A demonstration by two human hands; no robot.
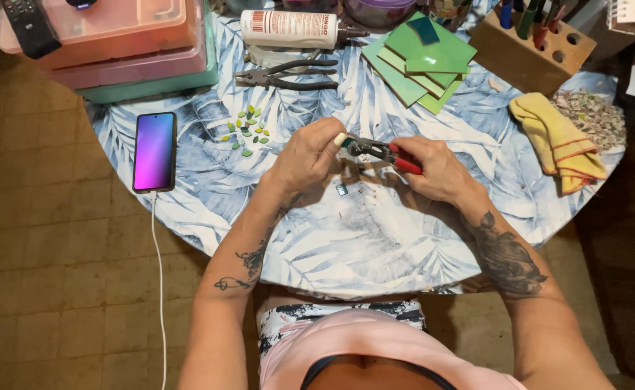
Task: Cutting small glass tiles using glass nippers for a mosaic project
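- Worktop (pixel 375 245): round, covered in a blue-and-white leaf-print cloth. Its far edge is cut off by the top of the view, and all positions below are given relative to it.
- Stacked plastic boxes (pixel 126 50): at the far left of the worktop, pink over teal. The translucent lids blur the contents, which cannot be made out. A dark remote (pixel 30 25) lies on top, partly cut off.
- Phone (pixel 154 151): at the left edge of the worktop, screen lit purple, with a white cable running off the edge.
- Green tiles (pixel 422 61): a fanned stack at the far centre-right of the worktop, with a small dark teal piece on top.
- Wooden tool block (pixel 548 50): at the far right. It holds pens or tool handles in drilled holes, and their tops are cut off.
- Yellow cloth (pixel 557 141): folded at the right edge, just beside a heap of pale mixed fragments (pixel 595 115).
- Glue bottle (pixel 296 29): lying on its side at the far centre, with dark pliers (pixel 285 74) just in front of it.
- Left hand (pixel 309 153): over the centre of the worktop, fingertips pinching a small piece at the tool's head. The piece is largely hidden by the fingers.
- Right hand (pixel 433 167): closed around the red handles of the nippers (pixel 379 152), which sit between the two hands above the worktop centre.
- Small green chips (pixel 247 131): scattered between the phone and the left hand.
- Small glass offcut (pixel 342 189): lying on the worktop just beneath the nippers.
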